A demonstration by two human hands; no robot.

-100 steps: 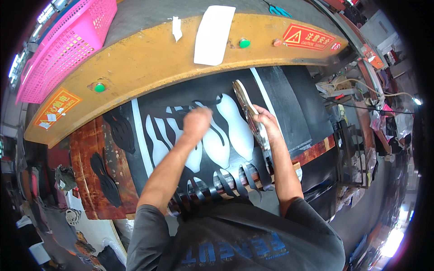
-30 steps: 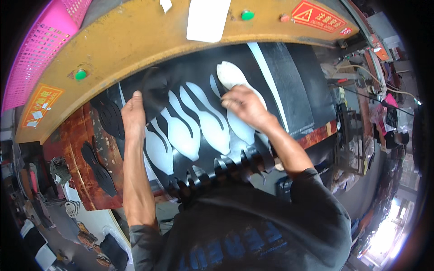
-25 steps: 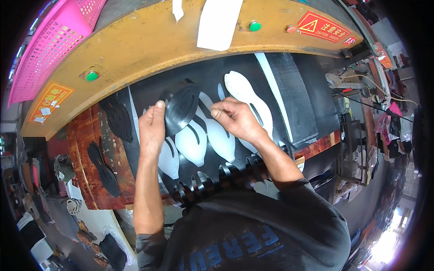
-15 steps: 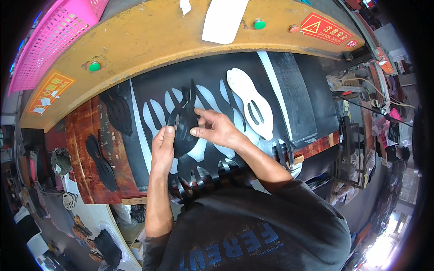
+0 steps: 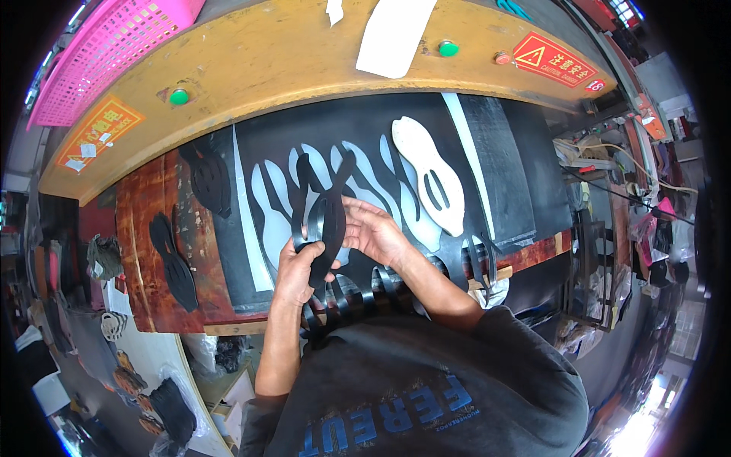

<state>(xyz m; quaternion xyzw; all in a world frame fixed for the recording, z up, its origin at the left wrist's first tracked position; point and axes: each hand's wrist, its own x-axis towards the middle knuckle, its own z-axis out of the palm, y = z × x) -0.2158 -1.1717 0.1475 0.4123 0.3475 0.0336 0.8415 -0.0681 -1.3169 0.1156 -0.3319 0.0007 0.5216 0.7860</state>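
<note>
In front of me, slotted black cut-out pieces (image 5: 330, 232), narrow-waisted with long curved strips, are held above the work surface. My left hand (image 5: 295, 273) grips their lower end, thumb on top and fingers partly hidden beneath. At their right edge is my right hand (image 5: 377, 234), its fingers bent against the pieces; some fingertips are hidden. Below lies a black sheet (image 5: 335, 122) with several matching cut openings that show a pale surface. A white slotted template or cutting die (image 5: 448, 199) rests on the sheet, right of my hands.
A yellow machine beam (image 5: 289, 65) with green buttons spans the far side. Black cut pieces lie at the left, one stack (image 5: 173, 263) on the worn reddish-brown board (image 5: 145, 236). A pink basket (image 5: 114, 61) stands at the far left. Cut black strips (image 5: 481, 259) hang near the front right edge.
The black pieces have turned and come nearer to me, with their strips now spread apart. My left hand has shifted right and lower; my right hand's fingers have moved down along the pieces.
</note>
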